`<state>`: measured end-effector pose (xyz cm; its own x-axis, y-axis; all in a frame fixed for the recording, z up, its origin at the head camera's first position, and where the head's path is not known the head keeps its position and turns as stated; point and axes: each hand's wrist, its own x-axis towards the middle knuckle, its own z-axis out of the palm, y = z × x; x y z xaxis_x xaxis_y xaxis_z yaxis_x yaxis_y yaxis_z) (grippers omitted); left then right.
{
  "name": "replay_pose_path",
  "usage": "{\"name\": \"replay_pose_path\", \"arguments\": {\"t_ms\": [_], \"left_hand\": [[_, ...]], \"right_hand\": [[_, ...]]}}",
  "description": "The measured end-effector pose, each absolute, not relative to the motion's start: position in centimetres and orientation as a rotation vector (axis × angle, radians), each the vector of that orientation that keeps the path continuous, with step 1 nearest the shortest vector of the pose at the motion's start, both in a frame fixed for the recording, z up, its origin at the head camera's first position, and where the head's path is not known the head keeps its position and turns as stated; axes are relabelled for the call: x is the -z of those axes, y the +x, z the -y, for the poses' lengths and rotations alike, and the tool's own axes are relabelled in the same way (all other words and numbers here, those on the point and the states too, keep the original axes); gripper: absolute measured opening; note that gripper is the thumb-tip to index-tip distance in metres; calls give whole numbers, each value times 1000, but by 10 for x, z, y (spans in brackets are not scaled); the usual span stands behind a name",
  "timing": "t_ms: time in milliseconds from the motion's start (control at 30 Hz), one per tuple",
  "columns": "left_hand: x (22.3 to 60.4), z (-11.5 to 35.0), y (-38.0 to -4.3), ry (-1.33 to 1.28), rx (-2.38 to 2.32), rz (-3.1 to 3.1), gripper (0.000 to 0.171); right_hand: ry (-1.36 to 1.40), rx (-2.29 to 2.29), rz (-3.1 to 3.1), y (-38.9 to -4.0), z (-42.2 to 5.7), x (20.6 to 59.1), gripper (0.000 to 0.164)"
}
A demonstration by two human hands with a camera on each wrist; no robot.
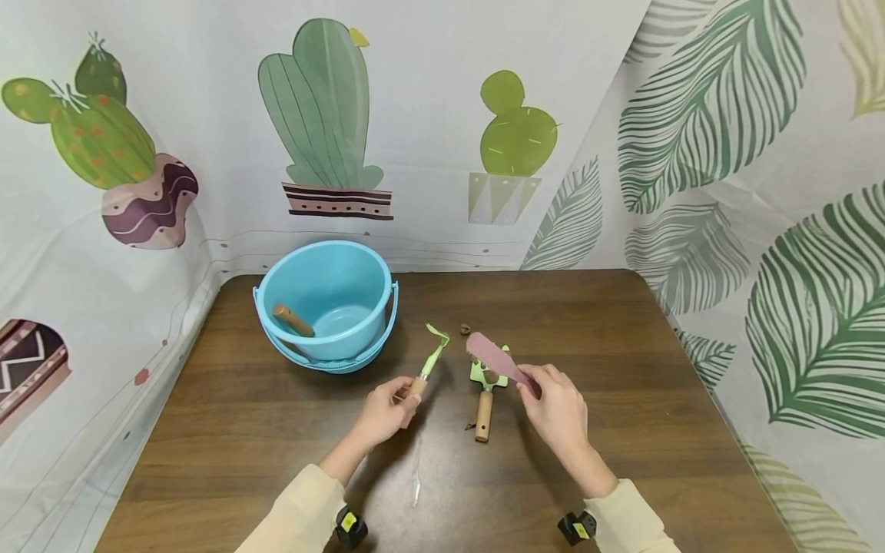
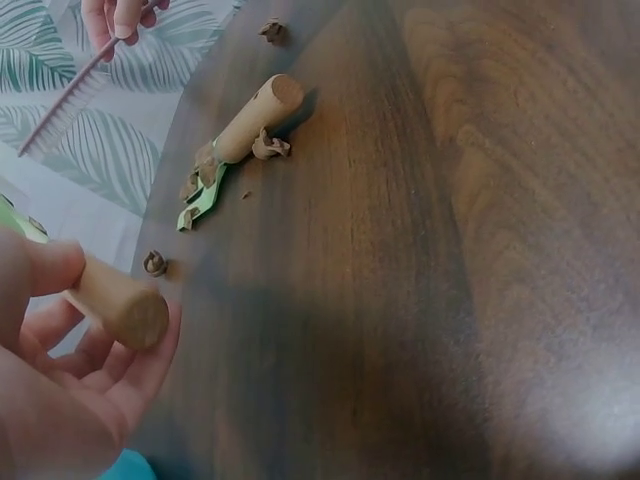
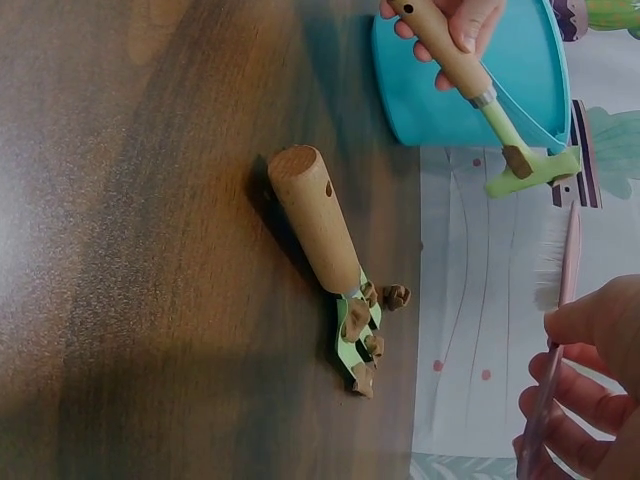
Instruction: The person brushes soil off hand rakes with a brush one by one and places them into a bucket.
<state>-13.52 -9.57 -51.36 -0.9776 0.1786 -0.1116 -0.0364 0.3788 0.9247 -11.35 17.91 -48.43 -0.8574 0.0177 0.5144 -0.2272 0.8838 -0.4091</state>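
Observation:
My left hand [image 1: 389,403] grips the wooden handle of a small garden hoe [image 1: 434,359], its green T-shaped head raised off the table. A brown clump sticks to that head in the right wrist view. The right hand [image 1: 556,403] pinches a pink brush [image 1: 492,355] by its handle, white bristles [image 3: 549,262] facing down in the head view. Below the brush lies a green garden fork [image 1: 484,415] with a wooden handle towards me. Brown crumbly clumps [image 3: 356,320] sit on its prongs, partly hidden by the brush in the head view.
At the back left stands a blue bucket [image 1: 332,349] with its handle hanging down, a wooden handle [image 1: 293,320] of another tool inside. Loose brown bits [image 1: 465,329] lie on the brown table [image 1: 622,330] around the fork. Patterned cloth [image 1: 429,115] hangs behind the table.

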Motion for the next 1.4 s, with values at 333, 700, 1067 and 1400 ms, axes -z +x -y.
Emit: {"name": "replay_pose_path", "arguments": {"t_ms": [333, 700, 1067, 1400], "left_hand": [[518, 91, -132, 82, -1905, -2026, 33], [524, 86, -127, 39, -2004, -1670, 40], [524, 71, -120, -7, -2100, -1373, 46], [526, 68, -115, -18, -2109, -1235, 46]], "right_hand": [[187, -650, 2501, -115, -177, 481, 24], [254, -653, 2496, -118, -167, 479, 26], [374, -632, 2454, -124, -160, 481, 27], [448, -624, 2450, -126, -151, 481, 26]]}}
